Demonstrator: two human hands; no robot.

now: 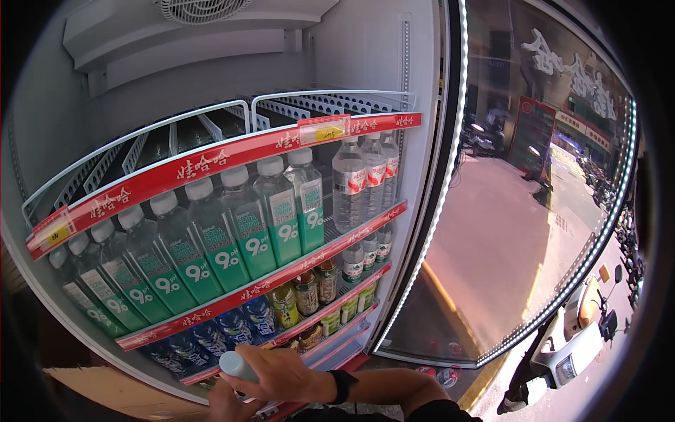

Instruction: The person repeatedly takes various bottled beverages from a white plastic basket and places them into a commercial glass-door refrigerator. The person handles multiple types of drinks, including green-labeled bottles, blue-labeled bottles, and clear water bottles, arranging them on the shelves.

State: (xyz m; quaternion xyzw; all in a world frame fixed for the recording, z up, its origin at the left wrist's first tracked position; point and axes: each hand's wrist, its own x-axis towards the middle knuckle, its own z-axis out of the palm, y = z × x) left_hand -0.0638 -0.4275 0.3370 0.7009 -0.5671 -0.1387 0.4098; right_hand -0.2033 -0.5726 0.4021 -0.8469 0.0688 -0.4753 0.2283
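Note:
Low in the view, close to the front of an upright fridge [355, 360], is a bottle with a pale bluish-white cap [235, 363]. My right hand [285, 376], with a black band at its wrist, is closed round the upper part of this bottle. Just below and left of it, my left hand [226, 404] is closed against the bottle's lower part; its fingers are partly hidden. On the upper stocked shelf stands a row of green-and-clear bottles [226, 243] with white caps. Clear water bottles [349, 183] with red-and-white labels are at its right end.
An upper wire-fenced rack [295, 109] has dividers. Blue-labelled bottles [235, 327] and cans [306, 292] fill a lower shelf. The lit glass door [506, 211] stands swung out at right. A scooter [573, 344] is beyond it, and brown cardboard [112, 394] lies at lower left.

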